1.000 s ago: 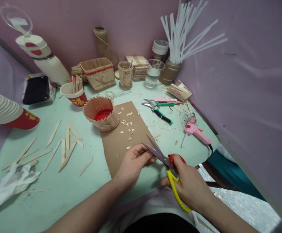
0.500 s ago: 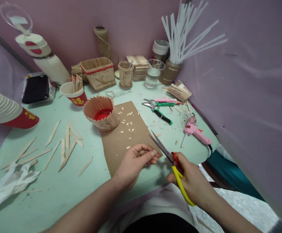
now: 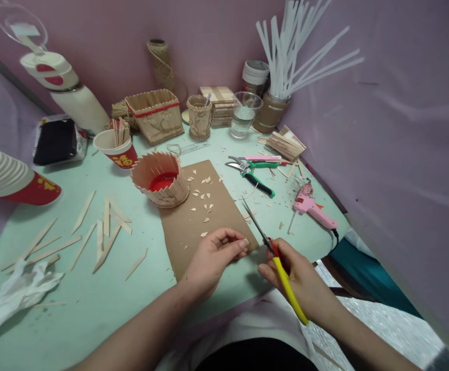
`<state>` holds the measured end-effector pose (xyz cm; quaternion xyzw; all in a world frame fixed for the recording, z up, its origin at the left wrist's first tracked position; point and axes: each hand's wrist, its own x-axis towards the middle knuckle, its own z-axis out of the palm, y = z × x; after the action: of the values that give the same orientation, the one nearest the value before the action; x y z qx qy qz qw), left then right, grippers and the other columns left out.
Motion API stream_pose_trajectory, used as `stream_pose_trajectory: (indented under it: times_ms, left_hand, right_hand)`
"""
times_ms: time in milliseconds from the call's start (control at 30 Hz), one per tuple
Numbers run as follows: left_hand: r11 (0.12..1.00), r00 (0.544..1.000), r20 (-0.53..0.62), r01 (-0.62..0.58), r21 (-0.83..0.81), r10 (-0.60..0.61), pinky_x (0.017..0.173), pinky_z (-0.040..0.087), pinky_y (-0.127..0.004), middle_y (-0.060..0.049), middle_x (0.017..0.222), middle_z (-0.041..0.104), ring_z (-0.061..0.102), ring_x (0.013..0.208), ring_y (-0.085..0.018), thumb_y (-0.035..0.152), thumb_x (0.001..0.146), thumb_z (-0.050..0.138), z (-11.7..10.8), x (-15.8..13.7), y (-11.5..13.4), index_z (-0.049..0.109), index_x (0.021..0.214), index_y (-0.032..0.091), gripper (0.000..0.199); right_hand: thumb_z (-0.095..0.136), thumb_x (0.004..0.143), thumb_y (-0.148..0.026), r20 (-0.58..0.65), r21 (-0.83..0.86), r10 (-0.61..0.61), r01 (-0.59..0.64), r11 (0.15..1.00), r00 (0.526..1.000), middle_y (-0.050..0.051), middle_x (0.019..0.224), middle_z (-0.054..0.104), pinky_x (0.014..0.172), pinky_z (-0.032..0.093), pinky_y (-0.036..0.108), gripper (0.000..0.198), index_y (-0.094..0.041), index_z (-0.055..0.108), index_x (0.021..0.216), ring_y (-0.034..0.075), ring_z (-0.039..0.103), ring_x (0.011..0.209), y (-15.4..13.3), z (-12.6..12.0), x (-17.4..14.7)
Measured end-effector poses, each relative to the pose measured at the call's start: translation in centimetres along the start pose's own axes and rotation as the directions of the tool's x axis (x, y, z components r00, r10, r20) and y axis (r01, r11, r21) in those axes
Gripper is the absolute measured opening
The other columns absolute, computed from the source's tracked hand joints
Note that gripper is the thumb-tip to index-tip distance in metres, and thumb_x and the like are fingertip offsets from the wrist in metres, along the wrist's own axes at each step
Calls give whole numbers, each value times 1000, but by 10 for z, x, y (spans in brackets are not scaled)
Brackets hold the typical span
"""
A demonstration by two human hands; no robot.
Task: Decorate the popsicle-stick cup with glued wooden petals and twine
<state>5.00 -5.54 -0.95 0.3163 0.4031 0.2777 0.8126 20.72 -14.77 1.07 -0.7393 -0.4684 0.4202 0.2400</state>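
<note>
My right hand (image 3: 297,275) grips scissors (image 3: 286,283) with yellow and red handles, their blades pointing up and away to the left. Just left of the blades, my left hand (image 3: 218,257) is closed in a pinch over the near right corner of a brown cardboard sheet (image 3: 181,242). Whatever is between its fingertips is too small to make out. Several small pale teardrop-shaped wood pieces (image 3: 206,206) lie scattered on the sheet. A round basket of wooden slats with a red bottom (image 3: 166,193) stands at the sheet's far left corner.
Pruning shears (image 3: 257,183) and a pink glue gun (image 3: 313,208) lie to the right. Loose wooden sticks (image 3: 106,219) and a crumpled tissue (image 3: 19,293) are on the left. Along the back stand a paper cup of sticks (image 3: 121,157), a rectangular basket (image 3: 160,123) and a cup of water (image 3: 242,123).
The scissors' blades have come together and swung slightly more upright. My right hand has shifted a little to the left, while my left hand stays almost in place.
</note>
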Motion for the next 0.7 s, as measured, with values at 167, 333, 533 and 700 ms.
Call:
stream_pose_trajectory:
  times_ms: [167, 333, 533, 700]
  left_hand:
    - [997, 1000, -31, -5, -74, 2, 69, 49, -22, -1, 71, 69, 60, 65, -9, 34, 64, 84, -2, 0, -2, 70, 79, 15, 28]
    - [992, 993, -114, -54, -114, 41, 68, 50, -21, -2, 73, 70, 62, 66, -9, 29, 63, 84, 0, 1, 0, 71, 85, 15, 29]
    - [975, 992, -127, -51, -215, 24, 71, 54, -24, 0, 75, 71, 66, 70, -11, 25, 59, 86, 6, -3, 6, 66, 79, 16, 29]
    - [976, 992, -130, -29, -216, 1, 70, 53, -21, -1, 75, 70, 64, 69, -9, 26, 57, 88, 7, -4, 8, 67, 76, 14, 30]
  right_hand:
    - [68, 71, -41, 10, -222, 65, -62, 973, 998, -6, 73, 49, 62, 37, 28, 37, -26, 42, 92, 16, 50, 66, -4, -3, -6]
    - [72, 66, -44, -27, -371, 72, -77, 926, 997, 2, 93, 59, 67, 41, 31, 48, -25, 42, 98, 23, 58, 81, -4, -4, -9]
    - [69, 70, -46, -64, -445, 50, -73, 893, 997, 6, 99, 62, 69, 41, 33, 46, -24, 43, 101, 27, 62, 89, -5, 5, -6]
    - [68, 73, -49, -81, -463, 34, -68, 884, 996, 7, 98, 63, 67, 41, 33, 46, -23, 44, 103, 28, 64, 87, -7, 10, -4]
